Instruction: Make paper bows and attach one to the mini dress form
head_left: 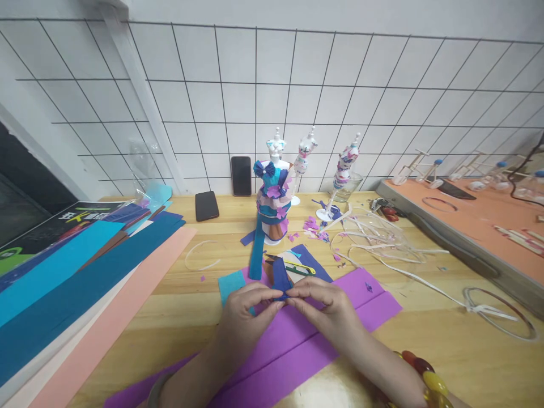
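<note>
Between both hands is a dark blue strip of crepe paper [280,276], pinched at its near end. My left hand [250,309] grips it from the left with thumb and forefinger. My right hand [325,306] pinches the same end from the right, fingertips almost touching the left ones. Beneath the hands lies a folded purple paper sheet [293,345]. Just beyond the fingers rests a yellow-green utility knife [304,267] on paper scraps. A small mannequin [274,195] stands behind, dressed in blue, pink and brown paper with a bow at its shoulder and a teal strip [256,249] hanging down.
Long paper strips [85,283] in several colours cover the left side. Two phones, one flat [207,205] and one upright [241,176], sit at the back. Two more mannequins [305,156] stand near a glass [348,187]. Tangled ribbon [382,238] and an orange board [480,221] lie right.
</note>
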`<state>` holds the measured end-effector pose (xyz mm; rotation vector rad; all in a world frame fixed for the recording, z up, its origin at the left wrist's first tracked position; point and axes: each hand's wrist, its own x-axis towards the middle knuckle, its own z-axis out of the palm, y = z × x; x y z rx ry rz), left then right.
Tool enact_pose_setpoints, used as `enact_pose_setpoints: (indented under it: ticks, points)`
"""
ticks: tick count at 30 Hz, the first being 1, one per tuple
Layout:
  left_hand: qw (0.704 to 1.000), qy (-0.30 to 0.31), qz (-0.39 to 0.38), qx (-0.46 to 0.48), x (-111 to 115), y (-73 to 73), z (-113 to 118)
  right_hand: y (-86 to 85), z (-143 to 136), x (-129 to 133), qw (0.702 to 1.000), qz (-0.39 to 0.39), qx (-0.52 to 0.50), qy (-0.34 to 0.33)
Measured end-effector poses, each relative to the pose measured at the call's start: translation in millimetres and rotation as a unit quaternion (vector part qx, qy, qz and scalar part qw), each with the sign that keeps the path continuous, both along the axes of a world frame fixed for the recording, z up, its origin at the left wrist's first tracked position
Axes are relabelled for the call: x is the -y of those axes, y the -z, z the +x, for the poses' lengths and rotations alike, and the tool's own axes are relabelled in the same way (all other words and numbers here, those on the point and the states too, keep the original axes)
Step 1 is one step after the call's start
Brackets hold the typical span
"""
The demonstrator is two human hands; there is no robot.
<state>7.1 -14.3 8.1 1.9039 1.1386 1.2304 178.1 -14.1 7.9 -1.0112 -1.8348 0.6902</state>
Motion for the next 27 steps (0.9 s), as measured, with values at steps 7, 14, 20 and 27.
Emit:
enact_pose_setpoints:
  ticks: [7,14,20,27]
  points:
    - [1.0,0.0,0.01,0.006,-1.0,-1.8,-0.1,2.2,1.2,-1.5,1.0,0.018,0.015,-0.007]
    - [1.0,0.005,0.001,0.011,0.3,-1.9,-0.6,0.9,3.2,-1.7,0.999,0.024,0.031,-0.028]
    - [1.0,0.005,-0.006,0.009,-0.1,-4.4,-0.4,-2.1,0.7,-0.9,1.0,-0.013,0.007,-0.015]
    - [1.0,0.006,-0.005,0.017,-0.2,-4.1,0.2,-3.1,-1.3,-1.3,0.997,-0.071,-0.026,-0.015]
